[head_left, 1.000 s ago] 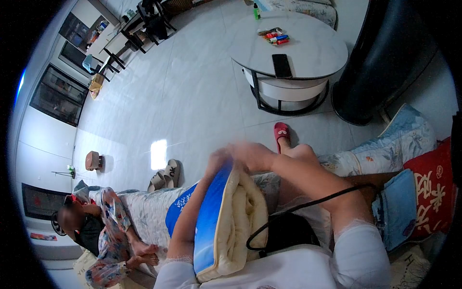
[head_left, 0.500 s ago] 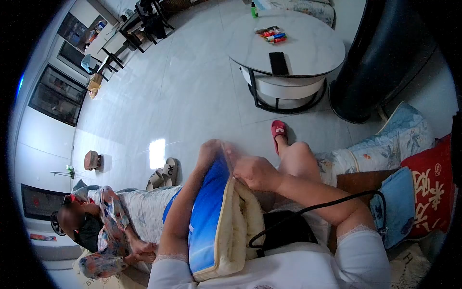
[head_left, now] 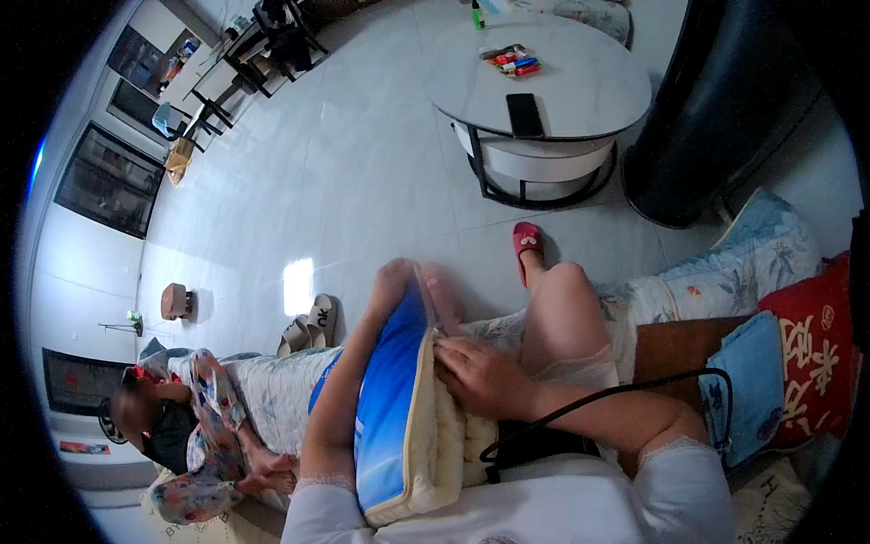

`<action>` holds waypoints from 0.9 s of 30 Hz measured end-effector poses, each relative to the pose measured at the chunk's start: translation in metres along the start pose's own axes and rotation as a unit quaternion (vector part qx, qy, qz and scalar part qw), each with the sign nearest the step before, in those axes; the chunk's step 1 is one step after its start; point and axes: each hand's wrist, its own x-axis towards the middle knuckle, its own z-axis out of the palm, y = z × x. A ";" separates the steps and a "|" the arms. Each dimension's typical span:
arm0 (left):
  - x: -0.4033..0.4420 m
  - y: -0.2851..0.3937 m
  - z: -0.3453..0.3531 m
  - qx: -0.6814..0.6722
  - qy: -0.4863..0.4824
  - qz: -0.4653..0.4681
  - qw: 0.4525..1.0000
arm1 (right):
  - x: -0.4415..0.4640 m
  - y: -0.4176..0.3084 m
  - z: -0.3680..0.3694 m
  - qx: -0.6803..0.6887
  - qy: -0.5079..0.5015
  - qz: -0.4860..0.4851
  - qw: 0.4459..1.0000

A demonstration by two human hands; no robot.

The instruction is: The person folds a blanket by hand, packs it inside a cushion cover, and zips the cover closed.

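A blue cover (head_left: 391, 399) with a cream edge and a zip stands upright on my lap, with cream padded stuffing (head_left: 437, 453) folded inside it. My left hand (head_left: 393, 283) grips the cover's top corner, fingers closed round it. Lower down the open edge, my right hand (head_left: 485, 374) is closed at the zip line, against the stuffing; what its fingertips pinch is partly hidden. A black cord (head_left: 589, 399) loops over my right forearm region.
A round white table (head_left: 580, 82) holds a phone (head_left: 524, 115) and several markers. To the left a person (head_left: 172, 431) sits on the sofa. A red cushion (head_left: 811, 354) and folded blue cloth (head_left: 748, 390) lie at right. Slippers (head_left: 319, 322) stand on the floor.
My right hand has moved down the cover's open edge, from the top corner toward my body. My left hand has stayed near the top corner, and the cover has shifted slightly left.
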 end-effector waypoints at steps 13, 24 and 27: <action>-0.004 -0.022 0.007 -0.121 0.022 -0.066 0.990 | 0.009 -0.016 -0.008 -0.082 -0.082 0.066 0.991; -0.004 -0.029 0.015 -0.056 0.058 -0.043 0.996 | 0.041 -0.011 0.015 -0.042 -0.363 0.128 0.922; -0.005 -0.013 0.002 -0.014 0.012 -0.039 0.999 | 0.030 0.001 0.028 -0.041 -0.314 0.127 0.940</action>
